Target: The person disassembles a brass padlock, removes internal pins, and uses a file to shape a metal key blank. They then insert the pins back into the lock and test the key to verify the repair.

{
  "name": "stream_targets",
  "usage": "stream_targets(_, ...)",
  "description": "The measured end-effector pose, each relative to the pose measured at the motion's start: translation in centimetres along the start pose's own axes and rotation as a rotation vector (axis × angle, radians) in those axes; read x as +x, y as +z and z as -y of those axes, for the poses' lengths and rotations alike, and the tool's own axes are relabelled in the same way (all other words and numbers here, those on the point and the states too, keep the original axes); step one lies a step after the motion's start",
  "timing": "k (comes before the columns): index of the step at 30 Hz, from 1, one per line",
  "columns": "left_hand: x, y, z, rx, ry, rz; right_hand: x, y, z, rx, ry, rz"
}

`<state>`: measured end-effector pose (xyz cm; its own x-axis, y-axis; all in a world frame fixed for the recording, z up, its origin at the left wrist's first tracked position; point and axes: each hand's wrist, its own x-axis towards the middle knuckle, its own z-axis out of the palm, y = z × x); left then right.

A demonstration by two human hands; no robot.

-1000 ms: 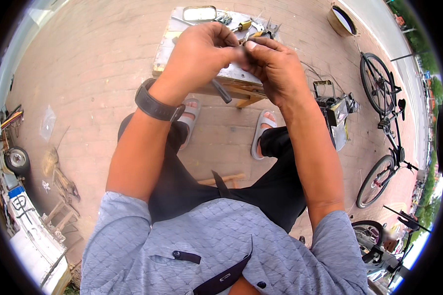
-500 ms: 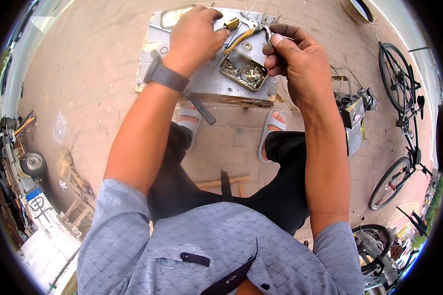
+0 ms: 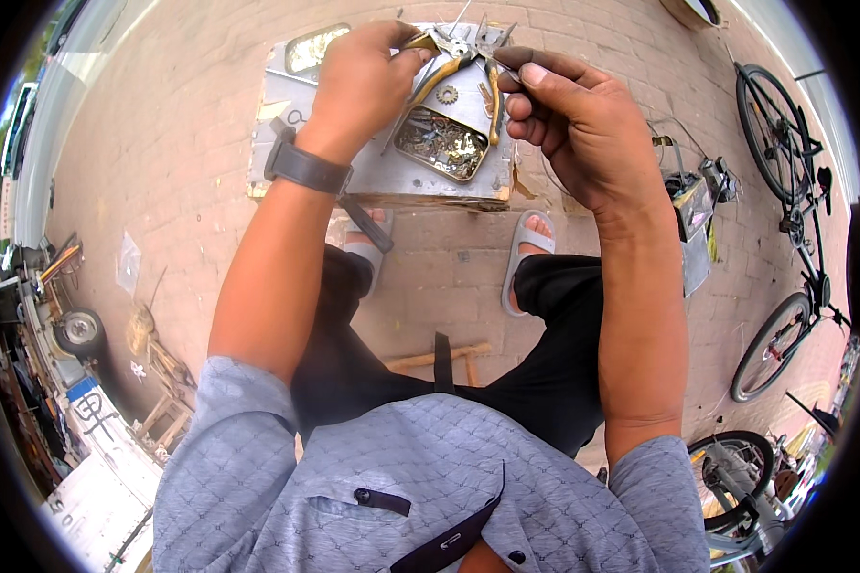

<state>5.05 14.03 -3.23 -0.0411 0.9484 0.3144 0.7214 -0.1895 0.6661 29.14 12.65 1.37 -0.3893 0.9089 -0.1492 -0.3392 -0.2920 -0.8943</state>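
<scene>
My left hand (image 3: 365, 86) is closed over the far part of a metal-topped work table, a watch on its wrist. Its fingertips grip a small brass-coloured block (image 3: 420, 42). To the right, my right hand (image 3: 583, 119) pinches a thin metal piece (image 3: 504, 65) between thumb and forefinger, largely hidden by the fingers. Between the hands lie pliers (image 3: 438, 78) with yellow and black handles, jaws pointing away. A small toothed wheel (image 3: 446, 95) sits between the handles. Nearer me, an open tin (image 3: 401, 151) holds many tiny metal parts.
Another open tin (image 3: 290, 59) stands at the table's far left. The table top (image 3: 334, 105) ends in a worn wooden near edge. My sandalled feet (image 3: 528, 250) are just this side of it. A machine with a metal box (image 3: 695, 215) stands right, with a bicycle (image 3: 798, 229) beyond.
The table has shifted left and slightly down in view. My right hand is farther right of the tin, uncovering a plier handle. The brass-coloured block is tilted differently. A blurred grey patch over the tin is gone.
</scene>
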Motion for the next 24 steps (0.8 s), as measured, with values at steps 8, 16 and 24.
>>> stream_targets(8, -4.0, -3.5, -3.3, -0.386, -0.043, 0.13, -0.8, -0.1, -0.1, 0.05, -0.004, 0.064)
stream_targets(16, -6.2, -5.1, -4.1, -0.605, -0.102, 0.173, -2.0, 2.3, -0.5, -0.209, -0.055, 0.002)
stream_targets(24, -7.6, -6.9, -3.0, -0.62, -0.069, 0.206, -3.0, 5.1, -1.5, -0.353, -0.15, 0.008)
